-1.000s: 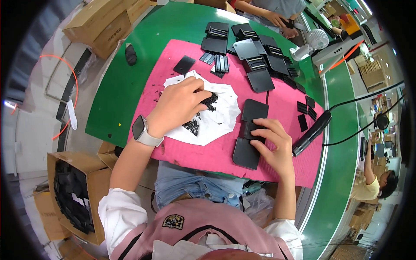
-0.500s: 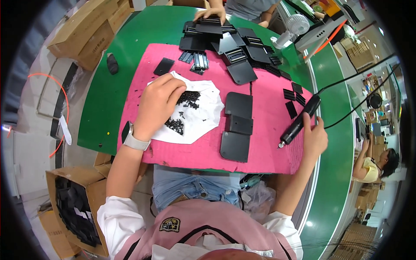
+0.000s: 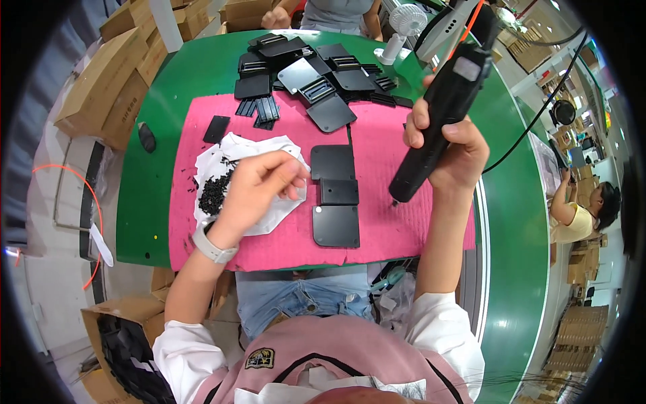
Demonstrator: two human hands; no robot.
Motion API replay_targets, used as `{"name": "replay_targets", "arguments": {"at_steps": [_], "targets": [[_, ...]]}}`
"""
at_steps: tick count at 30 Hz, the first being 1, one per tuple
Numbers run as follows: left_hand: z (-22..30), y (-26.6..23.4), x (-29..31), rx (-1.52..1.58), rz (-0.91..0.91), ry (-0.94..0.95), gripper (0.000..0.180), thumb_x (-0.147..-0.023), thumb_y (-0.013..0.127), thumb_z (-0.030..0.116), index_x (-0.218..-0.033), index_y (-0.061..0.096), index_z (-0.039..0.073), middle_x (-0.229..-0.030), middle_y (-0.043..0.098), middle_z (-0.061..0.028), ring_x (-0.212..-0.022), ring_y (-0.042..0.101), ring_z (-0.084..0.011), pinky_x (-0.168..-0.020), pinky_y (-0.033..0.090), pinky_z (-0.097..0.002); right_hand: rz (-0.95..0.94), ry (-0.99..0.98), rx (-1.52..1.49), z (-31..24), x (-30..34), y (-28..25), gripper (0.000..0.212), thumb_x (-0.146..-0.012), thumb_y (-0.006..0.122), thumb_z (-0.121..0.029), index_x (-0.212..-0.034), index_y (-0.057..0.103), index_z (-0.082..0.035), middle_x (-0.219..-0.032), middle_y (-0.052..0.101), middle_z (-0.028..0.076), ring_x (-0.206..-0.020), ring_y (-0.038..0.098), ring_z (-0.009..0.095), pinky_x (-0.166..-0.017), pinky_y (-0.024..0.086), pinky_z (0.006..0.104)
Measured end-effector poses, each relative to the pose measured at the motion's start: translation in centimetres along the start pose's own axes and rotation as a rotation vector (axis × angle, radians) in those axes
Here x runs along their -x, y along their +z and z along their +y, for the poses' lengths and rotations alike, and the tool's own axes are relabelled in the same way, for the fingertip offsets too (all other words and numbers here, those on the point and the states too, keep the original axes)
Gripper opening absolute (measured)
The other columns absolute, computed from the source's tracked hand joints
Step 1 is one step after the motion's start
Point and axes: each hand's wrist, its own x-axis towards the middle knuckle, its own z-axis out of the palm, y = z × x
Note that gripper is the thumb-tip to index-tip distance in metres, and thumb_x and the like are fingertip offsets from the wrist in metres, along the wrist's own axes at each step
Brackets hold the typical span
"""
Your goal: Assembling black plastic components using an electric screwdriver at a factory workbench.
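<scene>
My right hand (image 3: 459, 153) is wrapped round a black electric screwdriver (image 3: 431, 131), raised above the right side of the pink mat with its tip pointing down. My left hand (image 3: 259, 187) hovers over the right side of a white sheet (image 3: 269, 146), thumb and fingers pinched together; whatever is between them is too small or hidden to name. Small black screws (image 3: 214, 194) lie heaped on that sheet, left of my left hand. Between my hands a black plastic assembly (image 3: 338, 192) of two plates joined by a middle block lies on the mat.
Several similar black assemblies (image 3: 330, 74) are piled at the far edge of the pink mat (image 3: 383, 229). Slotted black strips (image 3: 259, 109) and a black plate (image 3: 217, 128) lie nearby. A small white fan (image 3: 406, 23) stands on the green table (image 3: 161, 101). Another person sits across.
My right hand has taken up and raised the screwdriver, which was lying low over the mat's right side. My left hand has moved right, off the screw heap. The co-worker's hand has left the pile.
</scene>
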Motion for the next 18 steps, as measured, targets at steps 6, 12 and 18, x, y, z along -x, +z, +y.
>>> {"name": "replay_targets", "arguments": {"at_steps": [6, 12, 18], "targets": [[0.4, 2.9, 0.1, 0.176, -0.131, -0.015, 0.017, -0.091, 0.059, 0.013, -0.091, 0.063, -0.004, -0.079, 0.064, -0.0066, -0.064, 0.058, -0.0084, -0.060, 0.048, -0.0214, -0.364, -0.367, -0.338, 0.4, 0.2, 4.1, 0.055, -0.093, 0.049, -0.041, -0.131, 0.039, -0.002, -0.065, 0.044, 0.000, -0.048, 0.044, 0.010, -0.060, 0.042, 0.0308], [0.2, 2.7, 0.0, 0.195, -0.157, -0.001, 0.016, -0.088, 0.063, 0.010, -0.090, 0.064, -0.006, -0.082, 0.066, -0.0108, -0.066, 0.060, -0.0118, -0.061, 0.050, -0.0233, -0.269, -0.431, -0.338, 1.8, 0.3, 3.8, 0.039, -0.094, 0.043, -0.040, -0.118, 0.045, -0.009, -0.061, 0.043, 0.000, -0.043, 0.043, 0.012, -0.053, 0.041, 0.0321], [-0.6, 2.7, -0.1, 0.099, -0.076, 0.000, 0.012, -0.082, 0.067, 0.003, -0.091, 0.066, -0.005, -0.079, 0.066, -0.0063, -0.066, 0.059, -0.0085, -0.060, 0.049, -0.0213, -0.251, -0.385, -0.303, 2.9, 0.6, 3.9, 0.033, -0.092, 0.044, -0.031, -0.117, 0.043, -0.008, -0.061, 0.045, 0.002, -0.044, 0.044, 0.014, -0.054, 0.041, 0.0327]]}}
